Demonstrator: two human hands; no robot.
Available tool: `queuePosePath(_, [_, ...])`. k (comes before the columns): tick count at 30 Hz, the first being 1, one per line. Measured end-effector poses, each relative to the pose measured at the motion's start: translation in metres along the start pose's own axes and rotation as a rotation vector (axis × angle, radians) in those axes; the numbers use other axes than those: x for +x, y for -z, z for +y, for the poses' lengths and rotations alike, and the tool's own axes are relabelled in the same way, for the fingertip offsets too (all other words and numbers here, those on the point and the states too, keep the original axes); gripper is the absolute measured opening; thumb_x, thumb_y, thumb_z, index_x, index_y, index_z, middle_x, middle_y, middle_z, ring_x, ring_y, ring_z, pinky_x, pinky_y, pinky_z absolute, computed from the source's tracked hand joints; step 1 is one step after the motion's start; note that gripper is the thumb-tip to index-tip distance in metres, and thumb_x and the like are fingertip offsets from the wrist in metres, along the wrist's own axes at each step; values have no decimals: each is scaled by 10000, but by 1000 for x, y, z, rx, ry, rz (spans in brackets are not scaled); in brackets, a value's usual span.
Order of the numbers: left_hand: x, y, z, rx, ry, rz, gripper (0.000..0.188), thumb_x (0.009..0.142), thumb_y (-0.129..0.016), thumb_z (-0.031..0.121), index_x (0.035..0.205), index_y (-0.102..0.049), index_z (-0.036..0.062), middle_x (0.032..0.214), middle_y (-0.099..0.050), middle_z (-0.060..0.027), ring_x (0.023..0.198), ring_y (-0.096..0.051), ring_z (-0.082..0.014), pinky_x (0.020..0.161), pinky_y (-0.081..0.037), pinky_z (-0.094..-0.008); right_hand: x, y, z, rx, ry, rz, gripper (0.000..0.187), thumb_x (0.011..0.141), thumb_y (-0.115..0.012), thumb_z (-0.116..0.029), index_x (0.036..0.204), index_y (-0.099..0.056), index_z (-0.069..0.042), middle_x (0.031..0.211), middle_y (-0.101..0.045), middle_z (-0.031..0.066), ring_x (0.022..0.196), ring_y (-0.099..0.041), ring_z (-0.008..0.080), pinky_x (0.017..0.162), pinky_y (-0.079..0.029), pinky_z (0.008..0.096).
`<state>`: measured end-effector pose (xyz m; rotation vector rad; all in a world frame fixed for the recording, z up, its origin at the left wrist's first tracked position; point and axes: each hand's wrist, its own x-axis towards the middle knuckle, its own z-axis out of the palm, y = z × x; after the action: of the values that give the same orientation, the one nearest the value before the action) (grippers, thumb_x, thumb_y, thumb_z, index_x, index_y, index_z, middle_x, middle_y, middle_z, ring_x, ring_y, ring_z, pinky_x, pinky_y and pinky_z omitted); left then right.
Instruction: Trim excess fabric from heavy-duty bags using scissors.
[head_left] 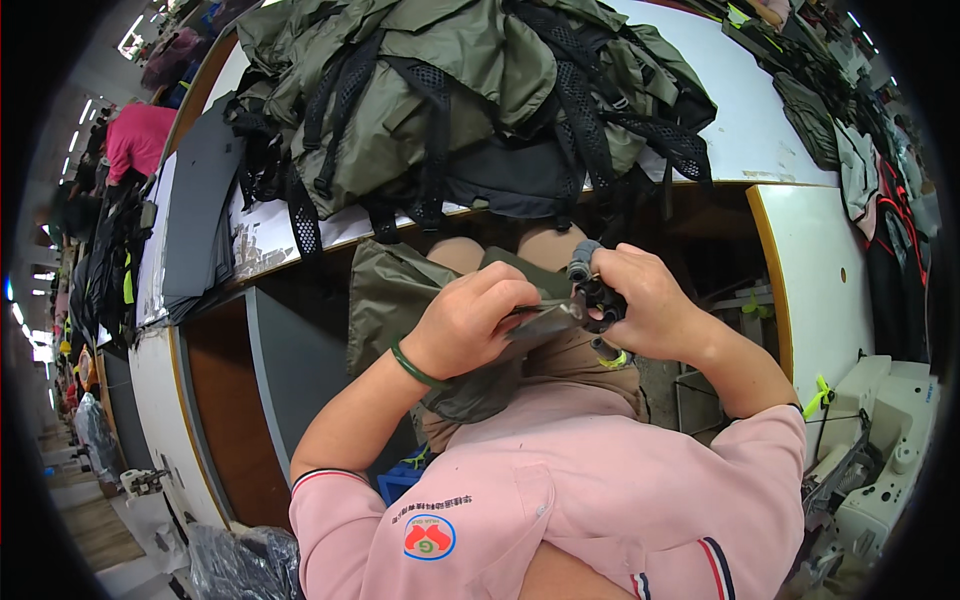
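I sit with olive-green fabric point(385, 290) hanging over my lap, apparently part of a bag. My left hand point(465, 315) is closed on an edge of it, and a narrow strip of the fabric stretches toward my right hand. My right hand point(640, 300) is wrapped round a dark handheld tool point(598, 300) with a rounded grey top end; its exact kind does not show. The tool's front meets the fabric strip between my hands. Just below it, a dark tube end with a yellow-green ring point(612, 358) shows.
On the white table point(765, 130) ahead lies a heap of olive backpacks point(450, 110) with black mesh straps. Grey sheets point(205, 200) lie at its left end. A white sewing machine point(890, 450) stands at the right. Plastic-wrapped goods point(245, 565) sit lower left; a person in pink point(138, 138) is far left.
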<state>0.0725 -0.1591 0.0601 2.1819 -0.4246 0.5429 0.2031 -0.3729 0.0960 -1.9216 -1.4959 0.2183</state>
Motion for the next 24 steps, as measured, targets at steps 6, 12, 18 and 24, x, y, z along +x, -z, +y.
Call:
queuePosePath(6, [-16,13,-5,206,32,5,267,691,-821,52,861,-620,96,902,-602,-41,856,-606,-250,748,-452,-367,-8,-7,5,197,-74,-25,296,685,-768,1,884,-553,-43,775,-606,82,707,-565,312,661,-454,383])
queuePosePath(12, [-22,10,-9,222,-78,78,328,600,-789,-34,834,-599,94,934,-666,-42,833,-614,-241,795,-456,-405,-17,-10,8,239,-73,-144,391,585,-850,-37,890,-606,-60,808,-592,71,749,-561,279,660,-454,353])
queuePosePath(18, [-27,10,-6,167,-171,84,274,637,-749,-62,822,-608,83,968,-715,-52,791,-641,-228,865,-496,-419,-14,38,9,-112,33,-231,578,553,-919,-465,798,-574,-72,711,-561,61,691,-571,277,652,-420,362])
queuePosePath(24, [-25,7,-2,146,-202,62,231,685,-739,-51,830,-619,83,960,-715,-57,768,-640,-218,848,-510,-422,-10,52,17,-459,116,-187,384,666,-834,-273,819,-549,-65,716,-555,74,710,-584,267,677,-407,366])
